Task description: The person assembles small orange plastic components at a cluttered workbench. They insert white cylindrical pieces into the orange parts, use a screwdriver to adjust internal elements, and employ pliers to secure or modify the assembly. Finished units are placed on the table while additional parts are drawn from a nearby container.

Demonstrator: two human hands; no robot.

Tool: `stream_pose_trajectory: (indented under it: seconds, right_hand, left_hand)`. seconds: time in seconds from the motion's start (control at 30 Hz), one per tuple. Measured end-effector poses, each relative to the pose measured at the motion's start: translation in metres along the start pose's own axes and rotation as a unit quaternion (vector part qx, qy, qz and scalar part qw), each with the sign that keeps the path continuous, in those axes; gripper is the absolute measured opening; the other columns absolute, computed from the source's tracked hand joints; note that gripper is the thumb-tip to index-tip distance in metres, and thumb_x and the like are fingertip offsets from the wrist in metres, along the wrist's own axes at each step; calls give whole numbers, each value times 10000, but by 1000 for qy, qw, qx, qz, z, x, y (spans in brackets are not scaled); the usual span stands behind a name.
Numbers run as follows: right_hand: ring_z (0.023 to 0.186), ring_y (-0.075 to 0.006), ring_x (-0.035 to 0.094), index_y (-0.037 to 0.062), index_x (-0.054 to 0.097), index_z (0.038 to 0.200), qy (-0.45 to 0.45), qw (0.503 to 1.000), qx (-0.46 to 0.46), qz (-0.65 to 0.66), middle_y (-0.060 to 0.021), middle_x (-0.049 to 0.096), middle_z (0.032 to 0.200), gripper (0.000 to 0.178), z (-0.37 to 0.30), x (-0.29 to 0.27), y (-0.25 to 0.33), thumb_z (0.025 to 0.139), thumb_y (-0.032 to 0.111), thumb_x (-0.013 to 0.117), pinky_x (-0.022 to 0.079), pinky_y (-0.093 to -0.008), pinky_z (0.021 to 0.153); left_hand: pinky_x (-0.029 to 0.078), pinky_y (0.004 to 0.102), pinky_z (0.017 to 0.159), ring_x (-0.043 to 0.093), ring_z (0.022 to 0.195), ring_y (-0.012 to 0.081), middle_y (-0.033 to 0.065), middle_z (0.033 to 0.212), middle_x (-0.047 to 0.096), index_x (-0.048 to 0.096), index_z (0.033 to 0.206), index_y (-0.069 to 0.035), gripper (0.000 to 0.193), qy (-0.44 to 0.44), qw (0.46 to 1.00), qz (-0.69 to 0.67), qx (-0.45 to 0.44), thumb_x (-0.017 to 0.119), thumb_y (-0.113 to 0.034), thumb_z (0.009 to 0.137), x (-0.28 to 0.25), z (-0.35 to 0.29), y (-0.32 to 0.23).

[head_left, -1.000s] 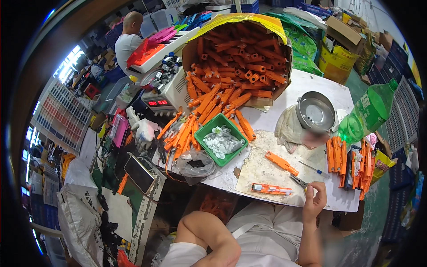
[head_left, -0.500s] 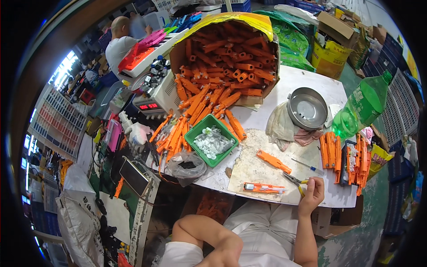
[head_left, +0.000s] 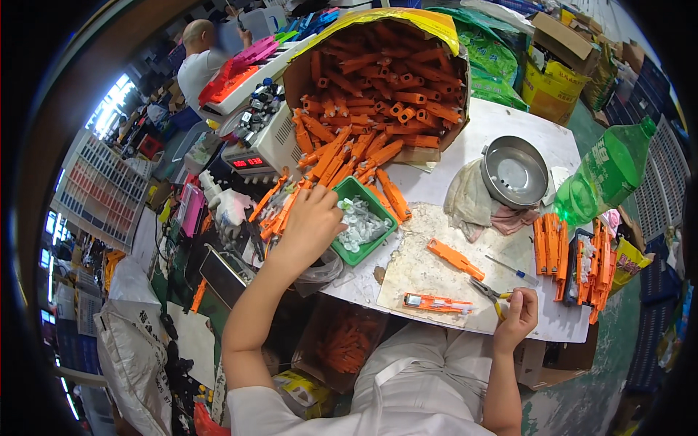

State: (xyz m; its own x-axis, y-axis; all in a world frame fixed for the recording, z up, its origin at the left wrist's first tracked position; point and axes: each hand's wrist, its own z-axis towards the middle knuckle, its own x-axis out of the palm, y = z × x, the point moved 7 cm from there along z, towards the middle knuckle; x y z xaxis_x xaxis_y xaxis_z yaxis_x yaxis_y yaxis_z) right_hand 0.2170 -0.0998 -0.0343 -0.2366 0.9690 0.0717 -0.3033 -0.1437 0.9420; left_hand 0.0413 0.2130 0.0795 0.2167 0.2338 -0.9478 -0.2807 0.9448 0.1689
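Note:
My left hand (head_left: 311,224) reaches over the left rim of a green tray (head_left: 356,253) that holds small clear plastic pieces (head_left: 363,227). Its fingers are curled downward and the tips are hidden, so what they hold cannot be made out. Long orange plastic parts (head_left: 331,161) lie loose beside that hand. At the right front edge of the table, my right hand (head_left: 516,321) is closed at the yellow handles of a pair of pliers (head_left: 488,290). On the worn board (head_left: 407,251) lie an orange part (head_left: 454,259) and another orange part with a metal piece (head_left: 436,302).
Behind the tray, a big carton (head_left: 451,138) spills orange parts. A metal bowl (head_left: 515,173) on a rag (head_left: 465,196), a green bottle (head_left: 603,171), a pen (head_left: 512,269) and upright orange parts (head_left: 550,247) stand or lie rightward. A power supply (head_left: 258,149) sits at left.
My left arm has swung up from near my lap, bringing the hand to the green tray. My right hand stays by the pliers. The whole view has shifted slightly.

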Motion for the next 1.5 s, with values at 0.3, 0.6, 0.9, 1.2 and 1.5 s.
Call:
stream_pose_trajectory:
  seconds: [0.3,0.6,0.9,1.2,1.5]
  right_hand:
    - [719,-98,449,-7,529,847,8,1000,5,-21,-35,499,805,122,2,-1,-1,907,99,523,374,-227,680]
    - [717,-95,448,-9,529,855,17,1000,9,-14,-36,500,806,120,1,0,-3,909,98,521,374,-228,671]
    - [703,-87,441,-3,529,852,11,1000,23,-2,-24,490,787,120,2,0,-2,908,104,525,365,-217,661]
    - [724,-69,432,-13,535,872,29,999,37,14,-20,482,834,78,1,0,-4,898,60,534,355,-189,652]
    - [728,-71,426,-12,536,876,35,998,39,16,-16,468,828,74,0,-1,-6,898,58,528,352,-189,657]
  left_hand:
    - [350,332,797,469,899,194,22,821,518,671,724,-73,156,64,998,-18,11,715,-219,688,32,9,-5]
    - [361,330,799,468,919,192,25,832,521,675,678,-74,119,91,994,0,53,693,-191,679,22,0,-18]
    - [365,333,817,468,926,190,17,841,528,686,680,-81,86,82,995,53,34,670,-166,685,32,10,-16]
    - [355,332,806,467,921,190,14,838,531,697,707,-101,85,113,992,-6,46,691,-180,674,40,5,-16]
    - [345,332,786,462,911,190,2,838,537,724,776,-113,128,124,987,-92,30,716,-182,669,45,6,-12]
